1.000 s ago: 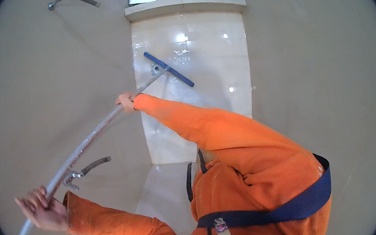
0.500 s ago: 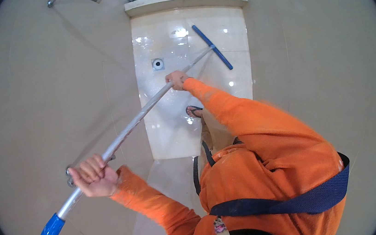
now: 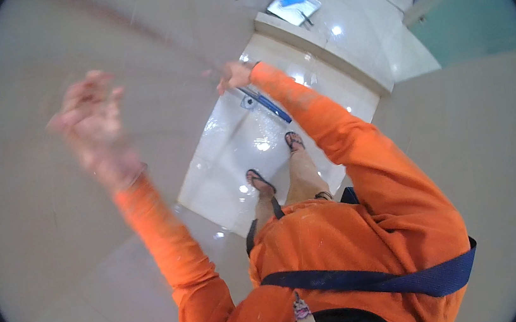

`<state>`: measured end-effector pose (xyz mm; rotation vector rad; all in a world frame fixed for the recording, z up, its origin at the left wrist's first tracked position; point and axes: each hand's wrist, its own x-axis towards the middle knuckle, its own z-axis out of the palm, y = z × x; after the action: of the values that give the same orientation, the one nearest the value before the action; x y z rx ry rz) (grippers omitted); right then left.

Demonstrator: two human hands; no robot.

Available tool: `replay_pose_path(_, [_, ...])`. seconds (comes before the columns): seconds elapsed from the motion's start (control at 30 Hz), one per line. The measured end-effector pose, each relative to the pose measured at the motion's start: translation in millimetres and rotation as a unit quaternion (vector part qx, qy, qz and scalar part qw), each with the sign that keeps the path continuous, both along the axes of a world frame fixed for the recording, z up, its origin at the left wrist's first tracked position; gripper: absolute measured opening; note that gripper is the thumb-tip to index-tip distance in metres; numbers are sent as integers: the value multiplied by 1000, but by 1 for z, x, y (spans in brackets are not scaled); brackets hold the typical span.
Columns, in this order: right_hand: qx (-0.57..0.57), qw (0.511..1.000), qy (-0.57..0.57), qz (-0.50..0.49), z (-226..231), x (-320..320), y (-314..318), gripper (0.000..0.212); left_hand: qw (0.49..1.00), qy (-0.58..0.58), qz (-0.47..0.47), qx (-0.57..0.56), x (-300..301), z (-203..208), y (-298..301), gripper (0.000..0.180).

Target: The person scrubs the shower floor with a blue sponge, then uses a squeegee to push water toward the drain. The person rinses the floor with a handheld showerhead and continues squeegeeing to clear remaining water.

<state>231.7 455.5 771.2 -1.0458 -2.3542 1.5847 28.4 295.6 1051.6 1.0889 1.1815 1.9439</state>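
Observation:
My right hand (image 3: 235, 76) is closed around the pole of a floor squeegee. The pole (image 3: 154, 33) is smeared by motion and runs from that hand toward the upper left. Just below the hand, the blue squeegee head (image 3: 272, 108) lies low by the wet floor, beside the round drain (image 3: 249, 102); whether it touches the tiles I cannot tell. My left hand (image 3: 92, 113) is off the pole, raised over the left side, blurred, with its fingers apart and nothing visible in it.
White wet tiles (image 3: 232, 157) lie under my feet in flip-flops (image 3: 260, 180). A raised ledge (image 3: 328, 51) borders the floor at the far side. Beyond it sits a white tray (image 3: 311, 10) with a blue item. Grey walls flank me, and a greenish panel (image 3: 465, 23) stands at far right.
My left hand has let go of the pole and risen. The pole has swung to the upper left, and the squeegee head has come nearer the drain. The view has turned.

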Motion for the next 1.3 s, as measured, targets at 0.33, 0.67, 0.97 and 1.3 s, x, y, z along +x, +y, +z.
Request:
replay_pose_path(0.33, [-148, 955, 191, 171, 238, 82, -56, 67, 515, -839, -74, -163, 220, -256, 17, 92])
replay_pose_path(0.67, [-1, 773, 618, 142, 402, 192, -48, 43, 460, -826, 310, -97, 196, -420, -95, 37])
replay_pose_path(0.97, [-109, 867, 484, 44, 365, 145, -61, 51, 565, -762, 296, 107, 50, -486, -164, 26])
replay_pose_path(1.3, [-175, 867, 464, 56, 255, 37, -28, 14, 548, -671, 467, -178, -16, -521, -138, 12])
